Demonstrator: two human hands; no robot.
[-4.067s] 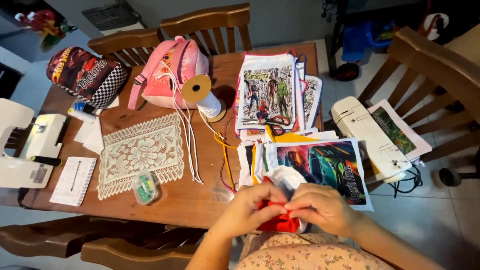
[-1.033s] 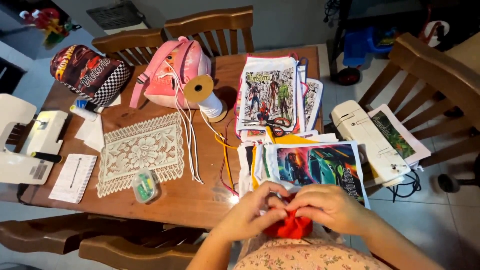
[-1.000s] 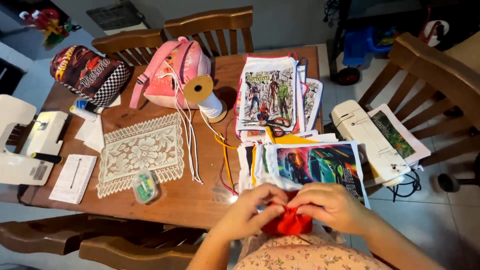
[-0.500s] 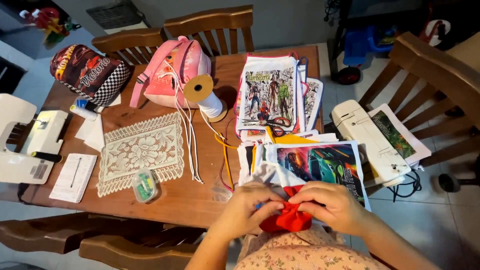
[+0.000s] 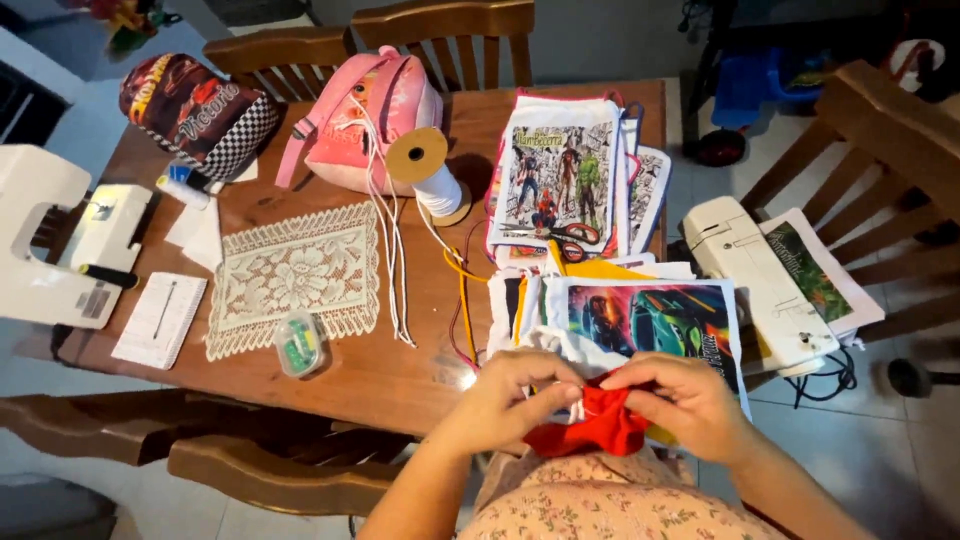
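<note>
Both my hands pinch a bunched red piece of fabric with a white edge, held over my lap just off the wooden table's near edge. My left hand grips its left side with the fingers curled. My right hand grips its right side from above. Just beyond the hands lies a stack of printed fabric bags with a colourful car picture on top. A white cord and yellow and red cords trail across the table toward me.
A spool of white cord, a pink backpack, a lace doily, a small clear box, scissors on printed bags, a white sewing machine at left, another on a chair at right. Wooden chairs surround the table.
The red fabric has been turned and bunched between my hands, which shifted slightly right and lower. Nothing on the table moved.
</note>
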